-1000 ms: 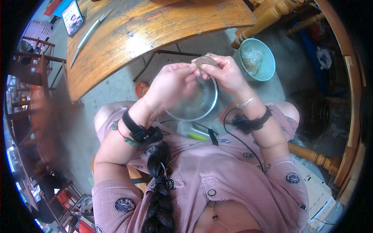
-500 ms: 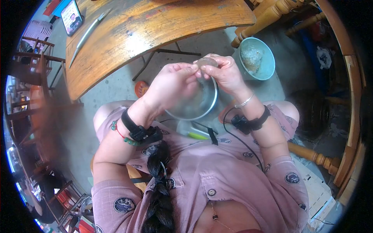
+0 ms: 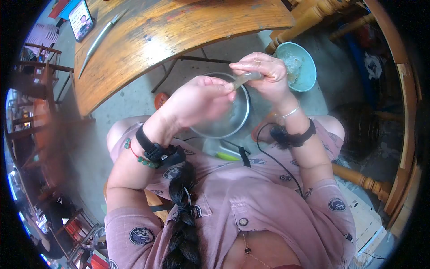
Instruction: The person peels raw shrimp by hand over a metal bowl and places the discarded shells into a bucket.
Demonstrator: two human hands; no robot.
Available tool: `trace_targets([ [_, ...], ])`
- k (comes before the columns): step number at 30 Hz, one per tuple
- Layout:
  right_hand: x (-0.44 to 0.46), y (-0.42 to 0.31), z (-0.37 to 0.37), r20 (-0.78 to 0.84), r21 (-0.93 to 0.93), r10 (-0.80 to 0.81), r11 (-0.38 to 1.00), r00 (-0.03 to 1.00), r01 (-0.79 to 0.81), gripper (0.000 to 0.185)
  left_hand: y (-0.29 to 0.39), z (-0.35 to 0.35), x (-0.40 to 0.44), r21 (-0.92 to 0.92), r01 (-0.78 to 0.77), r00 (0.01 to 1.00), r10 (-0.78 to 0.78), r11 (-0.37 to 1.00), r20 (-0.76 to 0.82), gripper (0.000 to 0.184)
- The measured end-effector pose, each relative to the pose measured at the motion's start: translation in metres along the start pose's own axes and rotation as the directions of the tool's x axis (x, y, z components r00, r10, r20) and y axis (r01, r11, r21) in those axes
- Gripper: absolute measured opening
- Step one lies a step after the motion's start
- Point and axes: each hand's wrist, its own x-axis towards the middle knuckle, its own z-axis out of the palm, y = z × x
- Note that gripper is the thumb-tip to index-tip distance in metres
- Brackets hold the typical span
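Observation:
A small translucent brownish piece (image 3: pixel 245 79) is stretched between my two hands above a round metal bowl (image 3: pixel 245 117). My left hand (image 3: pixel 204 101) pinches its near end between thumb and fingertips. At the other end, my right hand (image 3: pixel 268 76) has its fingers bent over the piece, which lies against the palm side. The metal bowl is low between my knees, partly hidden by my left hand. What lies inside the bowl is too blurred to make out.
A wooden table (image 3: pixel 179 27) stands ahead, bearing a phone (image 3: pixel 81 20) and a slim pointed tool (image 3: pixel 97 44). A light-green basin (image 3: pixel 308 67) with clear plastic stands at the right. A black cable (image 3: pixel 286 168) runs over my lap.
My right hand has opened from its pinch and turned, its fingers now extended over the piece. The piece looks longer and more exposed. My left hand keeps its pinch, shifted slightly.

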Motion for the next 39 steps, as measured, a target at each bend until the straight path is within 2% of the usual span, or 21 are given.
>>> trace_targets([
  [3, -0.001, 0.001, 0.000, 0.019, 0.043, -0.069, 0.997, 0.997, 0.068, 0.023, 0.002, 0.001, -0.001, 0.003, -0.003, 1.000, 0.003, 1.000, -0.012, 0.023],
  [5, 0.000, -0.007, 0.001, 0.094, 0.266, 0.127, 0.953, 0.987, -0.148, 0.018, 0.002, 0.001, 0.000, -0.009, -0.010, 1.000, 0.010, 1.000, -0.018, 0.024],
  [7, -0.002, -0.005, 0.003, 0.141, 0.303, 0.142, 0.936, 0.980, -0.180, 0.015, 0.001, -0.003, 0.004, -0.131, -0.114, 0.993, 0.114, 0.985, -0.007, 0.024],
  [9, -0.004, -0.003, 0.008, 0.193, 0.339, 0.153, 0.917, 0.969, -0.212, 0.013, 0.003, -0.003, 0.004, -0.150, -0.140, 0.989, 0.144, 0.979, 0.020, 0.023],
  [11, -0.008, -0.005, 0.016, 0.177, 0.652, 0.359, 0.655, 0.916, -0.383, 0.012, 0.004, -0.001, 0.002, -0.129, -0.164, 0.986, 0.163, 0.978, -0.019, 0.023],
  [17, -0.012, 0.004, 0.021, 0.182, 0.637, 0.386, 0.654, 0.904, -0.407, 0.015, 0.002, 0.007, 0.002, -0.054, -0.180, 0.982, 0.177, 0.982, -0.064, 0.022],
  [24, -0.008, -0.002, 0.022, 0.160, 0.620, 0.369, 0.684, 0.916, -0.384, 0.017, -0.002, 0.001, 0.004, -0.049, -0.206, 0.977, 0.202, 0.977, -0.063, 0.023],
  [26, -0.010, 0.002, 0.022, 0.150, 0.598, 0.351, 0.713, 0.924, -0.368, 0.017, -0.002, 0.000, 0.004, -0.043, -0.157, 0.977, 0.149, 0.987, -0.154, 0.023],
  [30, -0.014, 0.006, 0.023, 0.159, 0.595, 0.388, 0.696, 0.908, -0.402, 0.015, -0.001, 0.002, 0.003, -0.017, -0.145, 0.979, 0.141, 0.989, -0.147, 0.022],
  [39, -0.012, 0.002, 0.021, 0.139, 0.600, 0.371, 0.706, 0.918, -0.376, 0.016, -0.002, 0.003, 0.002, -0.085, -0.103, 0.987, 0.091, 0.991, -0.135, 0.023],
])
